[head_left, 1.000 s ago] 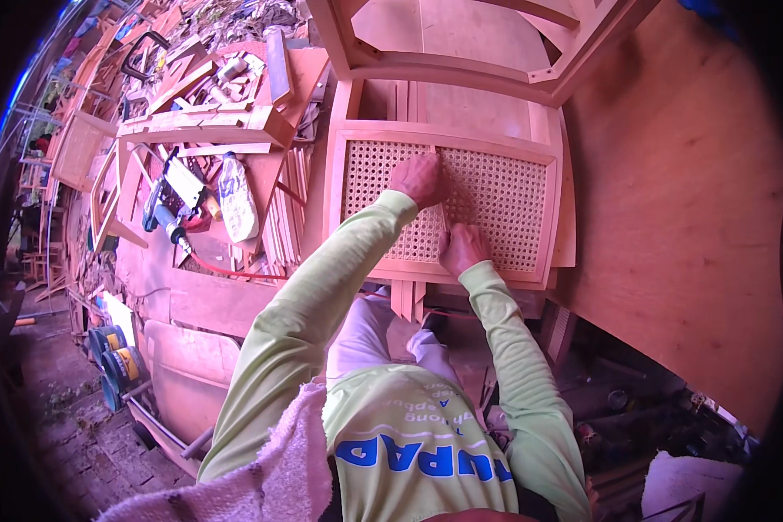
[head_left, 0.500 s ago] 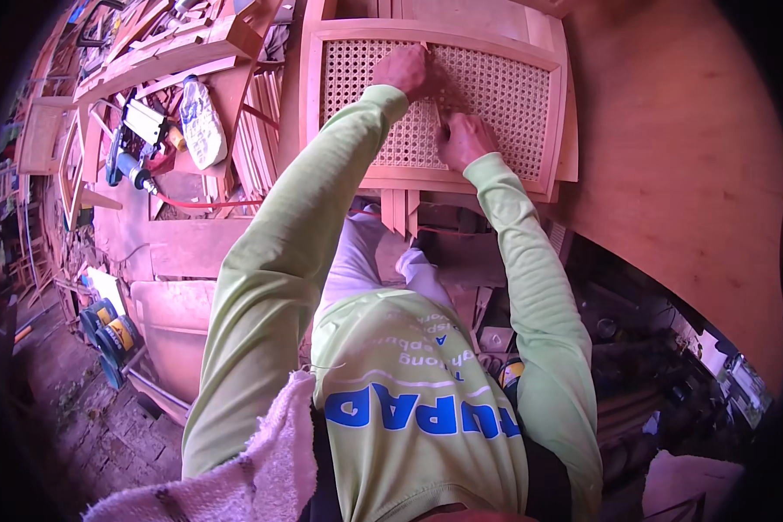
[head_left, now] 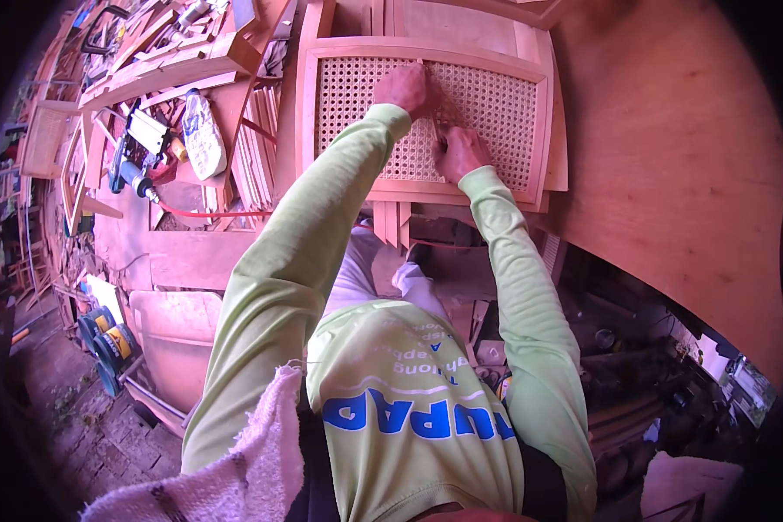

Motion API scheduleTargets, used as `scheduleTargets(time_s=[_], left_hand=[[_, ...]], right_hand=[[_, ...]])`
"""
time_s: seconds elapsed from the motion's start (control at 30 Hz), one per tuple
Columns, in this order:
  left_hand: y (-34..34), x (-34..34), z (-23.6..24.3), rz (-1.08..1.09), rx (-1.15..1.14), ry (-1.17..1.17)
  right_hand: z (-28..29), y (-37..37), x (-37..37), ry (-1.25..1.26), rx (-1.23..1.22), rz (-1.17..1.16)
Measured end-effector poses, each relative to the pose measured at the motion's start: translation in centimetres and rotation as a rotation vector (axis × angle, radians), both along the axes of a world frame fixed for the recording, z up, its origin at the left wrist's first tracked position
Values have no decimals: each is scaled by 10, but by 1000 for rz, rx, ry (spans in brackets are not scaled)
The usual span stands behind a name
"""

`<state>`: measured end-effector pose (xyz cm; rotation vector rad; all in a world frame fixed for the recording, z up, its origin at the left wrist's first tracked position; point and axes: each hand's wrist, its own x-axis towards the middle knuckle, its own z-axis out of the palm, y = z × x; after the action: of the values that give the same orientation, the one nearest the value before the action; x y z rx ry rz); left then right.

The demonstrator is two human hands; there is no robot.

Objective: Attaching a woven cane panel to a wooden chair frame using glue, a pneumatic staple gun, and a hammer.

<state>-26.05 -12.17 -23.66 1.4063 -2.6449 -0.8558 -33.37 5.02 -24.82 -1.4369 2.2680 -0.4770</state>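
Observation:
A woven cane panel point(head_left: 348, 109) set in a pale wooden frame point(head_left: 309, 130) lies in front of me. My left hand point(head_left: 404, 90), fingers curled closed, rests over the upper middle of the cane. Lower and to the right, my right hand point(head_left: 463, 155) is also closed, its fingertips pinched near the panel's centre. Between the two hands shows a thin wooden strip point(head_left: 436, 129), running roughly away from me across the cane. Both hands appear to grip it, though my fingers hide much of it.
A large plywood sheet point(head_left: 661, 165) spreads out to the right. On the left are a nail gun point(head_left: 148, 130) with a red hose point(head_left: 213, 214), a pale stained bottle point(head_left: 204, 135) and many wood offcuts point(head_left: 257, 143). Narrow slats point(head_left: 391, 224) stick out below the frame.
The view has shifted slightly, so the framed panel sits a little lower. My right hand's fingers look more tightly curled; both hands stay at nearly the same places on the cane.

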Motion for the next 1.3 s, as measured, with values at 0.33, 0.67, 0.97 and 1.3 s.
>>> scheduleTargets(time_s=[0.33, 0.67, 0.97, 1.3], left_hand=[[10, 9, 2, 21, -131, -4], [4, 1, 20, -145, -98, -30], [4, 8, 16, -167, -101, -28], [-39, 81, 41, -14, -187, 423]], right_hand=[[3, 9, 22, 70, -134, -77], [-2, 9, 19, 18, -138, -87], [16, -1, 12, 4, 91, -1], [11, -67, 26, 164, -431, -203]])
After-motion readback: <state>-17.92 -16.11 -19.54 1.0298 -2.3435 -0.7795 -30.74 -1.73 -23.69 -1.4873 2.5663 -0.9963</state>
